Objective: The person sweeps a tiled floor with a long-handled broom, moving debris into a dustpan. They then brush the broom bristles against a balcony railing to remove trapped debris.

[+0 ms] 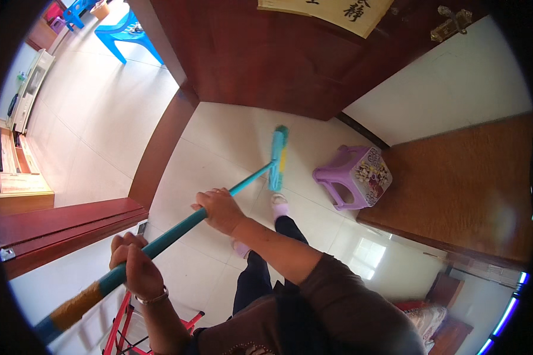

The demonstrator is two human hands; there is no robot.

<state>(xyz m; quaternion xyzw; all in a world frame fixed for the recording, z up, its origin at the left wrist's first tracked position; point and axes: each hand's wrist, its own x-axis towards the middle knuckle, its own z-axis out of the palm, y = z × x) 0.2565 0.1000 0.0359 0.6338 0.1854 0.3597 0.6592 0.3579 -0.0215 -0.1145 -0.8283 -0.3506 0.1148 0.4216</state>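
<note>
Fingers wrapped firmly around it, the right hand [222,212] holds the teal push broom [175,233] at mid-frame; the left hand [137,269] grips its pole at lower left. I see the pole slant up to the broom head [275,160] near centre, just above a pink slipper [280,206]. Farther right stands a purple stool [371,176]; a dark red door [254,65] spans the top.

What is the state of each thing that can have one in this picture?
Long-handled brush: slanting, head low
Left hand: closed around the brush
Right hand: closed around the brush
Dark red door: open
Purple stool: upright
Blue plastic seat: upright
Pink slippers: worn
Paper sheet: fixed on the door
Wristband: worn on left wrist
Red-framed object: partly hidden, state unclear
</note>
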